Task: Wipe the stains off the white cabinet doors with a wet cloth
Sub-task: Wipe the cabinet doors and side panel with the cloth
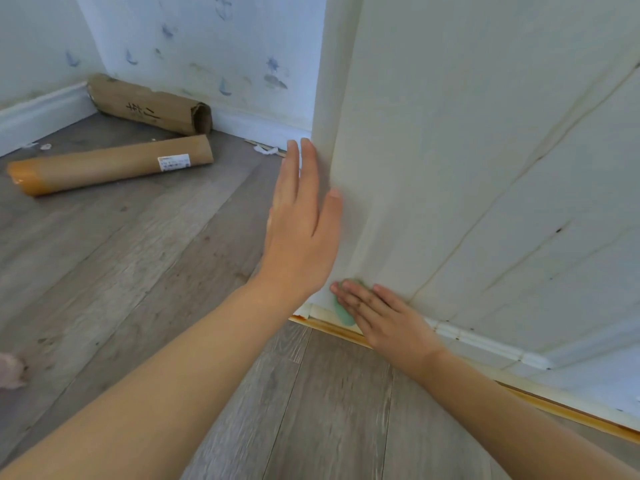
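The white cabinet door (467, 161) fills the right side of the head view, with dark specks and yellowish streaks on it. My right hand (384, 322) presses a small green cloth (343, 311) flat against the door's lower left corner, fingers straight; most of the cloth is hidden under the fingers. My left hand (301, 223) lies flat with straight fingers against the cabinet's left side panel (329, 109), holding nothing.
A wooden trim strip (554, 407) runs along the cabinet base. On the grey wood floor (138, 271) lie a brown paper roll (110, 164) and a folded cardboard piece (149, 103) near the wall corner. Small debris sits by the skirting board.
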